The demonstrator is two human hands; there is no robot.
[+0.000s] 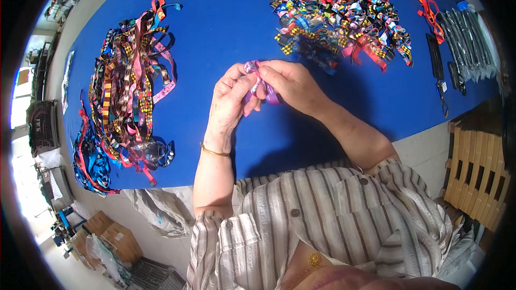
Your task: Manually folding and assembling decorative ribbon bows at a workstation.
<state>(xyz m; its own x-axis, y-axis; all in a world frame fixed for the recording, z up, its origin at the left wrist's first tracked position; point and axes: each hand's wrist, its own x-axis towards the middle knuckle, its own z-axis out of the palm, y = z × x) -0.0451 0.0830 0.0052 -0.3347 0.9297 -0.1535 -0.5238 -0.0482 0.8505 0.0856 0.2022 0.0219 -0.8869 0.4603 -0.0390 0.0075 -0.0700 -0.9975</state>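
Over the blue table (209,27), my two hands meet around a purple and pink patterned ribbon strap (271,96). My left hand (231,94) has its fingers closed on the strap, part of which hangs below them. Thumb and fingers of my right hand (287,83) pinch the strap's upper part, where it bends into a small loop. Some of the strap is hidden behind my fingers. To the left lies a long pile of colourful patterned straps (123,91). Beyond my hands spreads a big heap of short looped straps (338,11).
An orange and red strap (430,19) lies at the right, near black straps (434,56) and a stack of clear-bagged dark items (467,43). Cardboard boxes (115,239) stand on the floor at lower left. Stacked brown cardboard (475,164) stands at the right beside the table.
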